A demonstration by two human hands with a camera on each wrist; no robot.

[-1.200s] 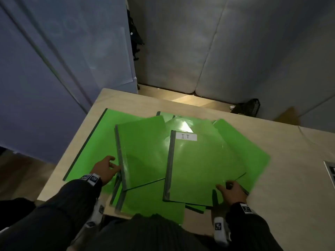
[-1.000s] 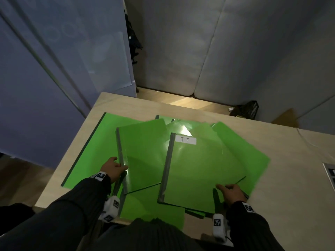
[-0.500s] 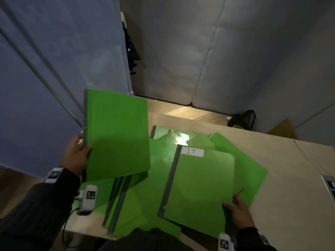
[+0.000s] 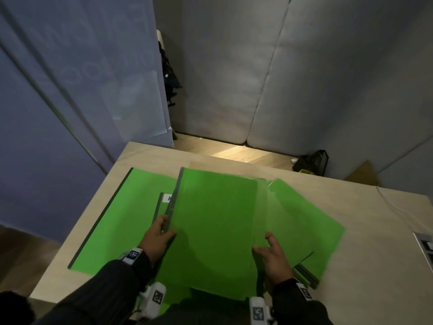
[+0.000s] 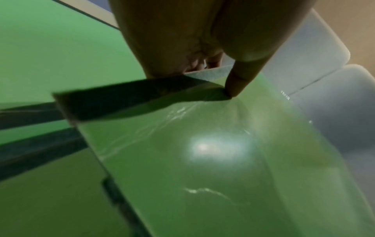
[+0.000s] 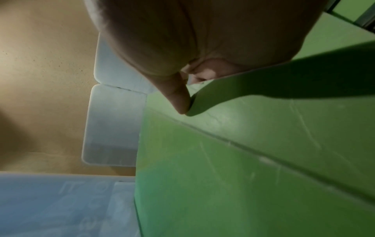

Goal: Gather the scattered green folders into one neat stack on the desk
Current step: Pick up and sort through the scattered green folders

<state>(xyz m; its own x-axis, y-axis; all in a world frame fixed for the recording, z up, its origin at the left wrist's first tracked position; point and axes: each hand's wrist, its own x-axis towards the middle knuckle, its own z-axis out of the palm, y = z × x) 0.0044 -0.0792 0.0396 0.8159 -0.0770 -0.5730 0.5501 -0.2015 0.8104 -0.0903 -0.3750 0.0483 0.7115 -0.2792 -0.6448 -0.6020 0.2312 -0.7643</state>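
Several green folders lie overlapping on the light wooden desk (image 4: 375,266). One green folder (image 4: 210,226) with a grey spine lies uppermost in the middle. My left hand (image 4: 159,233) grips its spine, and the left wrist view shows the thumb (image 5: 239,80) on top with the fingers underneath. At the folder's right edge my right hand (image 4: 271,252) pinches it, thumb (image 6: 180,99) against the edge. A large folder (image 4: 112,221) lies flat to the left. A labelled folder (image 4: 164,200) peeks out beside the spine. More folders (image 4: 304,226) fan out to the right.
A blue partition (image 4: 70,90) stands close to the desk's left side, with grey padded walls behind. On the floor past the far edge sits a black basket (image 4: 314,163). A grey device (image 4: 424,249) and a thin cable (image 4: 393,205) lie at the desk's right.
My left hand lifted a folder off the left of the pile, then brought it down over the labelled folder in the middle. My right hand shifted to its right edge.
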